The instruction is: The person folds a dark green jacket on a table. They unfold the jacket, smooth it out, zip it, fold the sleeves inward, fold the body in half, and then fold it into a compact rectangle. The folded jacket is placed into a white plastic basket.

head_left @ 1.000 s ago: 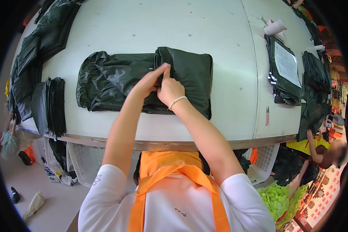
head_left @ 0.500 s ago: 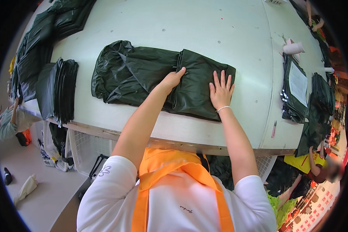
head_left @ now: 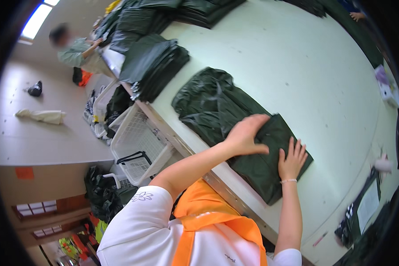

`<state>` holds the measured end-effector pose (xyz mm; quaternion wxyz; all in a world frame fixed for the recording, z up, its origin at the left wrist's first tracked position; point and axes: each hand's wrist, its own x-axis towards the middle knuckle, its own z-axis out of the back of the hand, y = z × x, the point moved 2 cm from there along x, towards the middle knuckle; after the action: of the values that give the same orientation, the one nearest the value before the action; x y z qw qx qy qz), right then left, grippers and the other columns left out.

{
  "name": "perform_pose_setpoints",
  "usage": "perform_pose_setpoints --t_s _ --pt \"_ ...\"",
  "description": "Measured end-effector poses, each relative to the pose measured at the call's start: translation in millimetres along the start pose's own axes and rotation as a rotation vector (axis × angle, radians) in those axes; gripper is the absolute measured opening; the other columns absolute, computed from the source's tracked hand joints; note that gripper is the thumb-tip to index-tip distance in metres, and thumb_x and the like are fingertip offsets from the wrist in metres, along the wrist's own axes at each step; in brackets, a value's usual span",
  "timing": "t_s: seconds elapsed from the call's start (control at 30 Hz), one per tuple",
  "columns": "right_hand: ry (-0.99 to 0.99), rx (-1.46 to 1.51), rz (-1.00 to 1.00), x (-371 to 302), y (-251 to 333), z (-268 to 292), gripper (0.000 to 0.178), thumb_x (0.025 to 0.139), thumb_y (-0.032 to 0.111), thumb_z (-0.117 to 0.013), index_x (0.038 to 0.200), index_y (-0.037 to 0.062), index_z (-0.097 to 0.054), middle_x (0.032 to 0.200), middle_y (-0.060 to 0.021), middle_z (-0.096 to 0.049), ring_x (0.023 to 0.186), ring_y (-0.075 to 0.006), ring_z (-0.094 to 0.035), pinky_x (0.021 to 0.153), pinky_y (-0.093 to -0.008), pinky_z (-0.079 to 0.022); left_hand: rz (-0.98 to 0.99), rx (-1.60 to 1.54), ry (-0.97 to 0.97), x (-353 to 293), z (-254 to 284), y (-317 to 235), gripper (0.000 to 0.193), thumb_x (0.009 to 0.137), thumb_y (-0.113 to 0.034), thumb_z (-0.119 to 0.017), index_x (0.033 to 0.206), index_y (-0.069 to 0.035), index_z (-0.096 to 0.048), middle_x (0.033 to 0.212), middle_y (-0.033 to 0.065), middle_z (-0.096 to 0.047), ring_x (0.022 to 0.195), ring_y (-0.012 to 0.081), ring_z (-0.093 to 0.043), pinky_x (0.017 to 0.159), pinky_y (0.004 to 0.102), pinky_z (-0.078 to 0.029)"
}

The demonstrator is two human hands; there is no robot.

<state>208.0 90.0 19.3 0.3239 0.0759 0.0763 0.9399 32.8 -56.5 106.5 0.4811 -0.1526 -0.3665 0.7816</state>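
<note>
A dark green, shiny garment [head_left: 213, 104], partly folded, lies on the pale table [head_left: 323, 88] in front of me. Its left part is loose and wrinkled, while the right part forms a flat folded panel. My left hand [head_left: 249, 135] is over the edge of that fold, thumb and fingers spread apart, with nothing gripped. My right hand [head_left: 292, 162], with a bracelet at the wrist, lies flat on the right end of the panel, its fingers stretched out.
Left of the garment stands a stack of folded dark garments [head_left: 157, 66], with larger piles behind. White plastic baskets [head_left: 142, 142] sit below the table edge. At the right are a paper sheet [head_left: 369, 206] on dark cloth, a pink pen [head_left: 320, 239] and a whitish cup [head_left: 383, 165]. A person [head_left: 77, 53] works at far left.
My view has turned toward the left, so the table appears slanted. My left hand has let go of the fold edge and spread its fingers. The right hand stays flat on the panel.
</note>
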Motion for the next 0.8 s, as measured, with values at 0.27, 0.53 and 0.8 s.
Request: perform_pose_setpoints --t_s 0.27,0.53,0.8 --pt "0.279 -0.113 -0.024 44 39 5 0.061 0.088 0.041 -0.051 0.140 0.0132 -0.036 0.147 -0.0171 -0.026 0.136 -0.0403 -0.020 0.110 -0.0544 -0.013 -0.339 0.300 0.379 -12 -23 83 0.118 0.049 -0.065 -0.074 0.144 -0.013 -0.027 0.153 0.0082 -0.017 0.141 0.0334 -0.010 0.109 0.0568 -0.013" --pt "0.111 0.340 0.295 173 221 56 0.048 0.082 0.013 -0.062 0.127 0.0022 -0.048 0.135 -0.0210 -0.042 0.125 -0.0387 -0.038 0.104 -0.0471 -0.029 -0.286 -0.264 0.083 19 142 97 0.033 0.068 -0.028 -0.075 0.092 -0.008 -0.063 0.097 0.0108 -0.063 0.095 0.0275 -0.057 0.081 0.0396 -0.046" --pt "0.105 0.605 0.909 241 494 20 0.044 0.078 0.014 -0.065 0.118 -0.0010 -0.053 0.129 -0.0189 -0.047 0.123 -0.0361 -0.041 0.104 -0.0441 -0.032 0.897 0.144 -1.326 -46 516 535 0.067 0.077 -0.041 -0.066 0.116 0.011 -0.048 0.105 0.0279 -0.057 0.100 0.0376 -0.056 0.092 0.0420 -0.042"
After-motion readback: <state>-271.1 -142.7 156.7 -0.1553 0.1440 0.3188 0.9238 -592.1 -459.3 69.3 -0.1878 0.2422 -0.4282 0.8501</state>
